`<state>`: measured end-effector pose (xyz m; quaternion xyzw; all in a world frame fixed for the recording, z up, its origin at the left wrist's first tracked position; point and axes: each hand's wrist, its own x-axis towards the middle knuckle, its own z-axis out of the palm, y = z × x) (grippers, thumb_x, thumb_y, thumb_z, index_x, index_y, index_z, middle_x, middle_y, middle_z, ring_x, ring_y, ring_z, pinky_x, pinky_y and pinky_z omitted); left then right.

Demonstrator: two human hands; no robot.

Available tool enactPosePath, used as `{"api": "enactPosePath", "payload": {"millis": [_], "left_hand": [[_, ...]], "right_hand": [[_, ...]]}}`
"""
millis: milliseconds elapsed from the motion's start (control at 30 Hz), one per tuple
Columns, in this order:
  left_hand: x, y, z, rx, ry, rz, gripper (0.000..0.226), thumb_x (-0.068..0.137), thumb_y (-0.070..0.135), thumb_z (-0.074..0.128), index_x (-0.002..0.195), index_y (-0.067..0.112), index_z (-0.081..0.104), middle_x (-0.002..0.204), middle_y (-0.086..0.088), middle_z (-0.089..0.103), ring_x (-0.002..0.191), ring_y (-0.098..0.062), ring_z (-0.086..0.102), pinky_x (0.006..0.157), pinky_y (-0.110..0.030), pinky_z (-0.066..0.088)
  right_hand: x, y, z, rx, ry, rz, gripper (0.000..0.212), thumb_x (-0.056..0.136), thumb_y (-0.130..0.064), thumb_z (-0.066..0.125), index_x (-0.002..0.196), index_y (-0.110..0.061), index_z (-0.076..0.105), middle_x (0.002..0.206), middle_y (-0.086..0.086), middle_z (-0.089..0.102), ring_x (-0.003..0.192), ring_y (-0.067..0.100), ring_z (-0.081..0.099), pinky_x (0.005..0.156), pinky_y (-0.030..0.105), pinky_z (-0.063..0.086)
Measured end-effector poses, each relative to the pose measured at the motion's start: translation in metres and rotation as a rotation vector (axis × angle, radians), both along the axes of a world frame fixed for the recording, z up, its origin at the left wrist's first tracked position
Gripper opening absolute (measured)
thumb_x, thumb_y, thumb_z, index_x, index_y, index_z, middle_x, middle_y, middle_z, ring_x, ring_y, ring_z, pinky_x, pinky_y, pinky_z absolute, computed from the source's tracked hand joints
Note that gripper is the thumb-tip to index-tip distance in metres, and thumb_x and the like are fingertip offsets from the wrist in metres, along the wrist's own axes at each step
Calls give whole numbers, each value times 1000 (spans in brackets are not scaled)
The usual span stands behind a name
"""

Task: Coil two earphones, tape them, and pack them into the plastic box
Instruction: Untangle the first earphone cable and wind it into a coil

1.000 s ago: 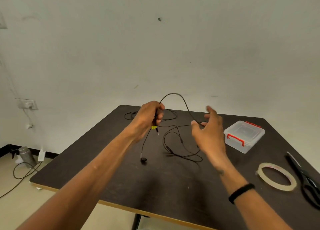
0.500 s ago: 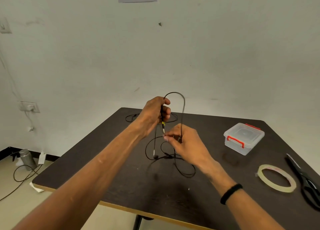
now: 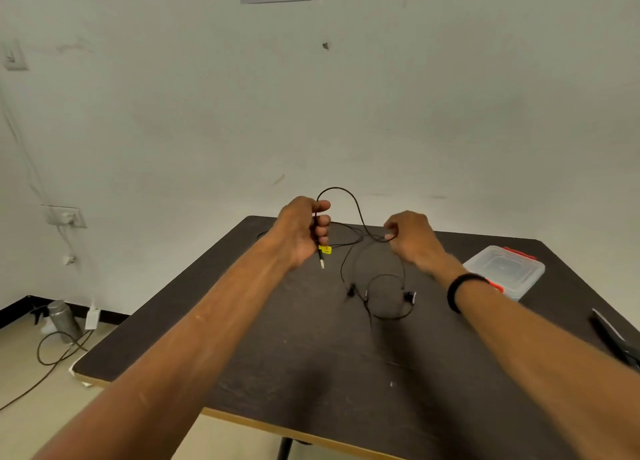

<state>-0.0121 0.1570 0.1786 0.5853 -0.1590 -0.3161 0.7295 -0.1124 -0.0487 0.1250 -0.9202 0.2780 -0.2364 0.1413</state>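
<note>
Table, one, dark-topped with a pale edge, fills the lower frame. Two bare forearms reach over it toward twelve o'clock. One clear plastic box with red latches, lid on, sits at about three o'clock, partly behind the right wrist, which wears one black band. One pair of scissors lies at the four o'clock edge, cut off by the frame. The left hand is fisted around one black earphone cable; its plug end with a yellow tag hangs below the fist at six o'clock. From the fist one loop arches up and over to the right hand, which pinches the cable between fingertips. The rest of this earphone trails down in loose curves onto the tabletop between the hands. A second earphone is barely visible behind the left hand.
</note>
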Motion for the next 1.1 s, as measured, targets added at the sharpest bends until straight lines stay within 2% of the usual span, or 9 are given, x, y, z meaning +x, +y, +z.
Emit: {"api": "enactPosePath", "payload": {"millis": [100, 167, 333, 433, 567, 700, 767, 900, 1100], "left_hand": [[0, 0, -7, -76, 227, -8, 25, 101, 4, 33, 101, 9, 58, 68, -4, 48, 53, -16, 41, 56, -28, 33], [2, -2, -15, -102, 306, 0, 27, 101, 3, 37, 99, 7, 64, 71, -7, 58, 58, -18, 53, 58, -28, 42], [-2, -14, -33, -80, 212, -46, 19, 104, 6, 53, 102, 6, 72, 92, -10, 73, 93, -23, 72, 98, -37, 56], [-11, -31, -43, -20, 63, -64, 18, 102, 10, 58, 98, 11, 75, 102, -7, 71, 106, -22, 68, 111, -38, 48], [-17, -53, -56, -1, -4, -107, 13, 94, 9, 66, 95, 9, 79, 92, -9, 73, 76, -19, 62, 79, -36, 55], [-19, -71, -71, 4, -17, -126, 12, 91, 11, 69, 92, 5, 79, 75, -8, 70, 80, -30, 55, 61, -35, 48], [-15, -79, -78, 18, -148, -63, 14, 93, 15, 68, 83, 8, 75, 65, -4, 66, 71, -23, 57, 64, -34, 50], [5, -86, -88, 95, -755, 140, 37, 99, 12, 53, 128, 28, 67, 118, 10, 72, 103, -1, 67, 84, -12, 51], [3, -104, -99, 5, -930, -129, 29, 105, 22, 50, 110, 25, 79, 104, 4, 78, 92, -13, 72, 80, -24, 55]], "right_hand": [[4, -6, 19, 86, 232, 101, 80, 88, -1, 72, 159, -22, 41, 161, 8, 44, 132, 28, 57, 97, 31, 48], [2, -4, 22, 89, 276, 106, 90, 87, 2, 68, 162, -29, 31, 164, 6, 38, 128, 27, 57, 85, 29, 48], [-24, 25, 12, 432, -319, 99, 16, 103, -26, 63, 112, -16, 71, 107, 7, 78, 87, 19, 76, 80, 34, 63], [-34, 44, 4, 651, -316, 274, 27, 105, -34, 62, 107, -10, 74, 96, 7, 81, 91, 21, 79, 87, 38, 65], [-28, 48, -23, 610, -271, 395, 19, 100, -28, 70, 109, -11, 75, 96, 5, 82, 91, 19, 80, 92, 45, 63], [-20, 37, -44, 611, -396, 385, 13, 96, -21, 77, 100, -9, 77, 89, 11, 80, 83, 32, 78, 87, 53, 63], [-17, 30, -50, 689, -445, 388, 13, 99, -19, 72, 100, -8, 78, 89, 14, 79, 81, 29, 76, 87, 51, 63], [-18, 19, -57, 1000, -486, 426, 24, 108, -15, 56, 116, 1, 72, 96, 17, 77, 90, 29, 74, 92, 48, 60], [-27, 13, -53, 1478, -488, 572, 27, 104, -19, 42, 86, -9, 60, 65, 6, 47, 57, 18, 44, 58, 33, 46]]}}
